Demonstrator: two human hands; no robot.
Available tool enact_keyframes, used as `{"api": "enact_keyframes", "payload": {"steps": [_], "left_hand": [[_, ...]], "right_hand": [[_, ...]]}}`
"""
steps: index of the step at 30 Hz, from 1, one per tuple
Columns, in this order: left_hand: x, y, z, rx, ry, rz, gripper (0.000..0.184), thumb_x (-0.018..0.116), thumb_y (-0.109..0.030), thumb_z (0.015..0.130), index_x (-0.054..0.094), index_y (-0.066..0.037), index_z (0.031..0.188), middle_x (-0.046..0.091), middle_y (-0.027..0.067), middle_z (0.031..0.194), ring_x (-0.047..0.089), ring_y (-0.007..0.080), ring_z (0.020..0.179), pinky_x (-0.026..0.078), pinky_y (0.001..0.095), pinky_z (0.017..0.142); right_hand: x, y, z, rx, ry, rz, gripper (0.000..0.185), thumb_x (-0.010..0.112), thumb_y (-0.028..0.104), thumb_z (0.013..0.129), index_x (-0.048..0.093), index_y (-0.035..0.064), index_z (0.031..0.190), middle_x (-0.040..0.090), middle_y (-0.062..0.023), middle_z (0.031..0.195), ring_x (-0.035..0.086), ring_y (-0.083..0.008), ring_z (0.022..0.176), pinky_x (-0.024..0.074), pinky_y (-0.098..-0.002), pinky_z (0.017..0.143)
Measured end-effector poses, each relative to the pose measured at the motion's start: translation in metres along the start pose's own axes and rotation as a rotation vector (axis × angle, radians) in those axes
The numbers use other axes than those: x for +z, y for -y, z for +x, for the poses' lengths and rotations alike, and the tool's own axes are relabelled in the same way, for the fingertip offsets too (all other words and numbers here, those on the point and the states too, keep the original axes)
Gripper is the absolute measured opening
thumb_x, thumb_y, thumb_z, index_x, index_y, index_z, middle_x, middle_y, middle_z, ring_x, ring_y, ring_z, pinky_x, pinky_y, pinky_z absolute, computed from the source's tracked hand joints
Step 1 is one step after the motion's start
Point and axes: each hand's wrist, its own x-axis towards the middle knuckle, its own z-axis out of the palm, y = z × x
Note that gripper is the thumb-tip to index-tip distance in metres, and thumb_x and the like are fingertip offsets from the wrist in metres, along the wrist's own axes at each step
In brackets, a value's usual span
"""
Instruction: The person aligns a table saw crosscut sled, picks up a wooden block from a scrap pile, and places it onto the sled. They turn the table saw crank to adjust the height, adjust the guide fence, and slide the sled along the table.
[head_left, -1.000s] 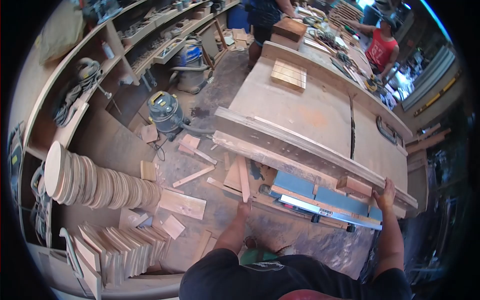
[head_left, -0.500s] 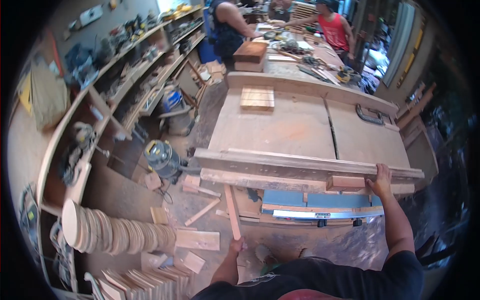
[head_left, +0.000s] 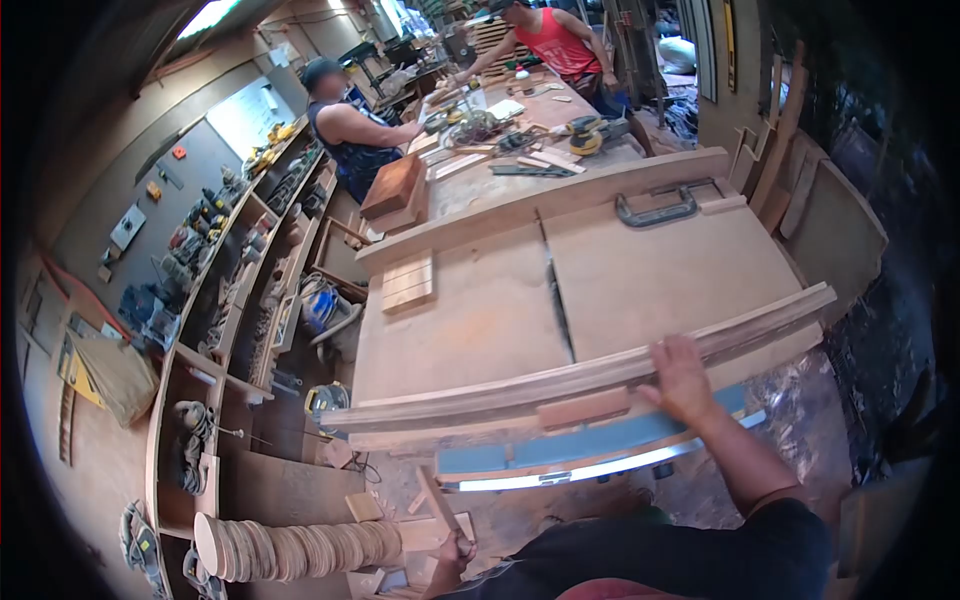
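My left hand grips the lower end of a narrow wooden strip, low in front of the table. My right hand rests with its fingers apart on the long front rail of a wide wooden sled. Just left of that hand a reddish wood block is fixed to the rail's near side. Below the rail lie a blue-grey machine table and a shiny metal rail. A small slatted wood piece lies on the sled, left of its dark slot.
A black C-clamp sits at the sled's back rail. Beyond it, two people stand at a workbench covered with tools. Stacked round boards are at lower left, beside long shelves. A vacuum stands near the shelves.
The view has turned right and up. My right hand remains on the front rail, with its fingers spread. My left hand still holds the strip, now nearer my body.
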Motion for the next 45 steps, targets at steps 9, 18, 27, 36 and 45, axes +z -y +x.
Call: {"api": "enact_keyframes", "payload": {"steps": [9, 18, 27, 36, 45], "left_hand": [[0.118, -0.065, -0.082, -0.343, -0.211, -0.342, 0.023, 0.055, -0.034, 0.086, 0.055, -0.012, 0.094, 0.059, 0.0076, 0.080, 0.059, 0.0225, 0.074, 0.054, 0.0335, 0.064], [0.142, -0.061, -0.084, -0.357, -0.167, -0.141, 0.020, 0.058, -0.032, 0.084, 0.057, -0.012, 0.089, 0.059, 0.0054, 0.071, 0.060, 0.0185, 0.061, 0.051, 0.0293, 0.051], [0.126, -0.018, -0.040, -0.309, -0.122, -0.041, 0.027, 0.058, -0.032, 0.086, 0.058, -0.005, 0.084, 0.059, 0.0093, 0.066, 0.058, 0.0212, 0.053, 0.049, 0.0332, 0.045], [0.071, -0.013, 0.011, -0.077, 0.050, 0.102, 0.025, 0.061, -0.024, 0.085, 0.056, -0.003, 0.073, 0.055, 0.0092, 0.059, 0.053, 0.0214, 0.046, 0.044, 0.0356, 0.043], [0.020, -0.006, 0.113, -0.168, 0.239, 0.274, 0.024, 0.065, -0.019, 0.084, 0.052, -0.006, 0.100, 0.053, 0.0058, 0.071, 0.056, 0.0190, 0.054, 0.049, 0.0319, 0.042]], "right_hand": [[-0.017, -0.073, 0.037, -0.392, 0.097, 0.394, 0.045, 0.067, 0.044, 0.081, 0.062, 0.0054, 0.105, 0.061, -0.0124, 0.105, 0.058, -0.0310, 0.103, 0.0449, -0.0426, 0.092], [-0.017, -0.078, 0.035, -0.473, 0.053, 0.353, 0.047, 0.070, 0.037, 0.079, 0.061, 0.0040, 0.111, 0.059, -0.0140, 0.112, 0.057, -0.0319, 0.105, 0.0453, -0.0433, 0.092], [-0.010, -0.072, 0.027, -0.335, 0.052, 0.329, 0.046, 0.066, 0.041, 0.082, 0.060, 0.0046, 0.109, 0.058, -0.0138, 0.110, 0.056, -0.0318, 0.104, 0.0436, -0.0428, 0.093], [0.012, 0.002, 0.009, -0.214, 0.012, -0.013, 0.077, 0.066, 0.056, 0.077, 0.049, 0.0057, 0.132, 0.049, -0.0191, 0.134, 0.043, -0.0362, 0.128, 0.0260, -0.0568, 0.110], [0.026, 0.038, 0.026, 0.144, 0.138, -0.257, 0.082, 0.072, 0.058, 0.070, 0.049, 0.0137, 0.135, 0.049, -0.0166, 0.135, 0.043, -0.0342, 0.128, 0.0289, -0.0555, 0.108]]}}
